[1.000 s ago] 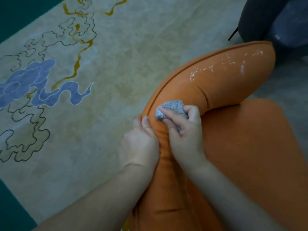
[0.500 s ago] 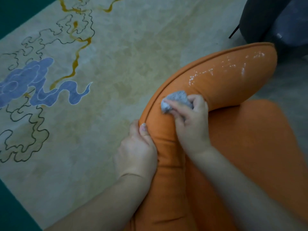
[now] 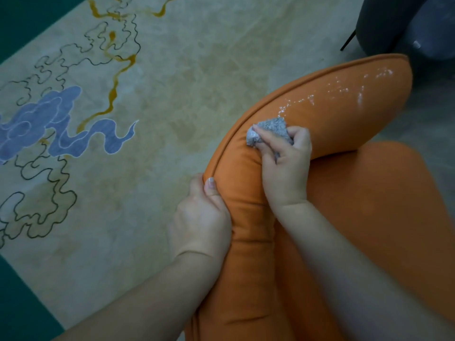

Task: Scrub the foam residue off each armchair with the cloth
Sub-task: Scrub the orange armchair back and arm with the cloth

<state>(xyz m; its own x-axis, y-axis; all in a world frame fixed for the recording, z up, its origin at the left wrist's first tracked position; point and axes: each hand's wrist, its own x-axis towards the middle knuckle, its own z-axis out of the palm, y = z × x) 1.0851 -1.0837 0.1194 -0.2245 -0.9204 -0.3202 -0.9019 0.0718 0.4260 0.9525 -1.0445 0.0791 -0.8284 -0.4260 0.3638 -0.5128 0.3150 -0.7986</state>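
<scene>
An orange armchair [image 3: 349, 217] fills the lower right, its curved padded backrest arching up to the right. White foam residue [image 3: 344, 92] speckles the upper stretch of that backrest. My right hand [image 3: 285, 166] grips a bunched grey cloth [image 3: 269, 130] and presses it on the backrest, just below the lowest foam specks. My left hand [image 3: 202, 217] grips the outer edge of the backrest lower down, thumb on top along the piped seam.
A beige rug [image 3: 172, 94] with blue cloud and gold line patterns covers the floor to the left, with teal floor [image 3: 19, 303] beyond its edge. A dark grey chair [image 3: 406, 25] with a thin black leg stands at the top right.
My right hand has slid the cloth up along the backrest toward the foam specks. My left hand has kept its grip on the edge.
</scene>
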